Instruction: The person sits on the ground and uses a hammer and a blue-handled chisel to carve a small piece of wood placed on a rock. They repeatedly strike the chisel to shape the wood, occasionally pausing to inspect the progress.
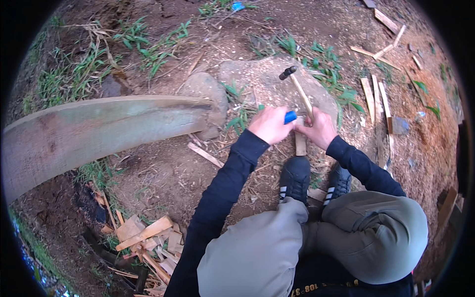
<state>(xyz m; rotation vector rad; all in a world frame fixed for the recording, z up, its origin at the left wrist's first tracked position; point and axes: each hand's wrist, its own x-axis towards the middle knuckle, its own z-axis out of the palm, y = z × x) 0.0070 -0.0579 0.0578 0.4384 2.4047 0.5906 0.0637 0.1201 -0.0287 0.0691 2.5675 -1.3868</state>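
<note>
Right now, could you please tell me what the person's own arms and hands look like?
Both arms wear long, dark navy or black sleeves, the left sleeve and right sleeve fairly fitted, creased and reaching the wrists. The left hand and right hand are bare, without gloves. No cables show on either arm.

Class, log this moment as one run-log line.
left hand: gripping blue handle | right hand: holding wooden-handled hammer | wood piece: at toe of left shoe
</note>
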